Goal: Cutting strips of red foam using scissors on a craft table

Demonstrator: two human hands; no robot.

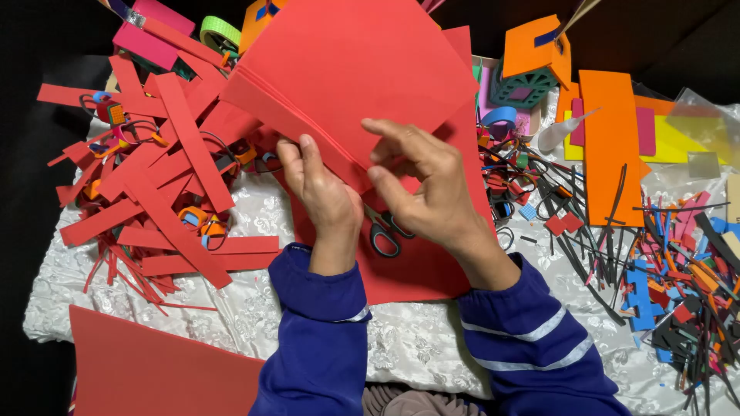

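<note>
My left hand (322,192) and my right hand (420,185) both grip a stack of large red foam sheets (347,69), lifted and tilted above the table. The left fingers pinch the stack's lower edge. The right thumb and fingers pick at the top sheet near the same edge. Under my hands another red sheet (420,266) lies flat, with blue-handled scissors (385,235) resting on it, partly hidden by my wrists. Both sleeves are dark blue with pale stripes.
A heap of red foam strips (166,177) covers the left side. Orange sheets (609,139) and a small orange-and-green house (532,65) stand at the right. Mixed coloured scraps (678,285) lie far right. A red sheet (154,366) lies at the front left on the white cloth (408,339).
</note>
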